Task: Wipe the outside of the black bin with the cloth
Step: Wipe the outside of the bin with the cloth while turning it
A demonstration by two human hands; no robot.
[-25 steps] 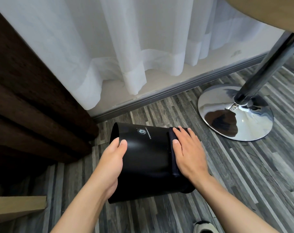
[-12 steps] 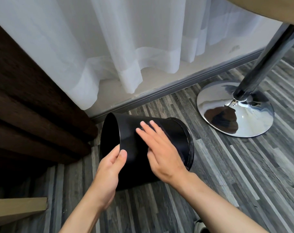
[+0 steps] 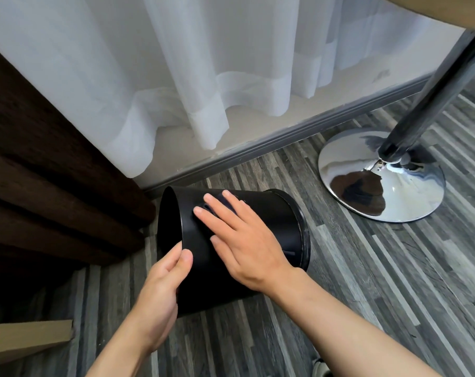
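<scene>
Wiping was under way and, by judgement, unfinished: the left hand (image 3: 164,278) pinched the rim of the tipped round black plastic bin (image 3: 271,227) while the right hand (image 3: 247,240), fingers spread flat, pressed a dark cloth (image 3: 213,206) to the upper wall.

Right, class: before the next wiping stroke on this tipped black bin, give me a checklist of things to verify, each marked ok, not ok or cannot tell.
1. Black bin lying on its side on the floor: ok.
2. Left hand steadying the bin at its open rim: ok.
3. Right hand flat on the outside wall: ok.
4. Cloth under the right hand: ok, a dark fold shows between the fingers.
5. Bin apart from the chrome base: ok.
6. Underside already wiped: cannot tell.
</scene>
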